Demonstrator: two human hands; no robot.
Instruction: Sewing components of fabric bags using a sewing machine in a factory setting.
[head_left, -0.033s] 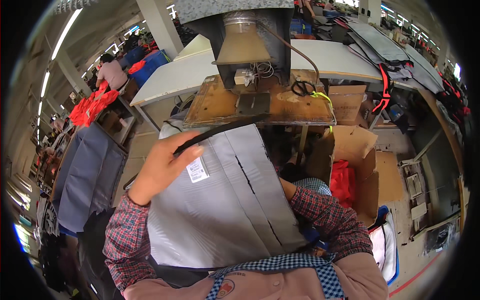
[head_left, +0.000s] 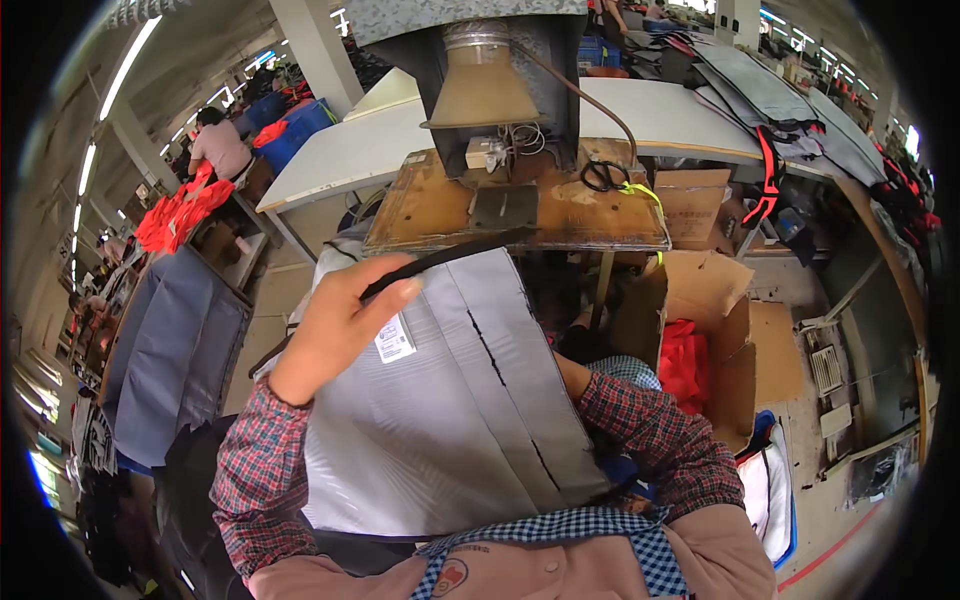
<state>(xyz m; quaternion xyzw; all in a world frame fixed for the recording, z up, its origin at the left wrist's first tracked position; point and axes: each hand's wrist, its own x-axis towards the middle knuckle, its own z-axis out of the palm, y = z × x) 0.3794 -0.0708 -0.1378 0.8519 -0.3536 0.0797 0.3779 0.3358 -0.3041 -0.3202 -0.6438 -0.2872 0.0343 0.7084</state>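
Observation:
A silvery-grey fabric piece [head_left: 440,420] with a black bound edge is spread upright before my chest. Two dark stitched slits run down its right half, and a white printed label [head_left: 396,340] sits near its top left. My left hand [head_left: 345,322] pinches the black edging [head_left: 440,262] at the upper left, thumb in front and fingers behind. Behind the right side of the fabric reaches my right hand [head_left: 572,378]; only its wrist shows and its fingers are hidden.
Ahead stands a machine with a wooden top [head_left: 430,205], where black-handled scissors [head_left: 606,176] lie. To the right is an open cardboard box [head_left: 735,370] holding red cloth [head_left: 684,365]. Grey panels [head_left: 185,350] hang at left; a person [head_left: 220,145] sits beyond.
My left hand and the fabric's upper left corner have shifted very slightly to the right. The grip looks the same.

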